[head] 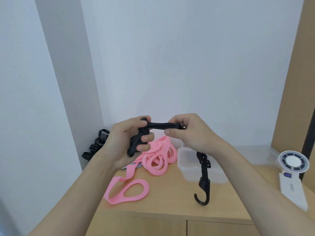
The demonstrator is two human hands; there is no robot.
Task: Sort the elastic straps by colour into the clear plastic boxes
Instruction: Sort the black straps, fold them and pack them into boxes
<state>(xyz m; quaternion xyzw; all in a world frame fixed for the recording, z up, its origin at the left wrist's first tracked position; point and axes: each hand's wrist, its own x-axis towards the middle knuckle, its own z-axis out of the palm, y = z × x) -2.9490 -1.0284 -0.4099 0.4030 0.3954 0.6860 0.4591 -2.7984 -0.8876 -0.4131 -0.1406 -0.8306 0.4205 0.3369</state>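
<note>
Left hand (129,142) and right hand (185,132) grip black strap (162,125) stretched between them above table (170,193). Pink straps (156,159) unsorted beside box (189,166); hooked strap (203,181) drapes over its edge. Sorting barely begun.

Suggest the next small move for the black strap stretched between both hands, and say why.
Probably lower the black elastic strap, gripped by the left hand and right hand, into the clear plastic box: a black hooked strap already lies across it, while the pink elastic loops sit beside it.
</note>
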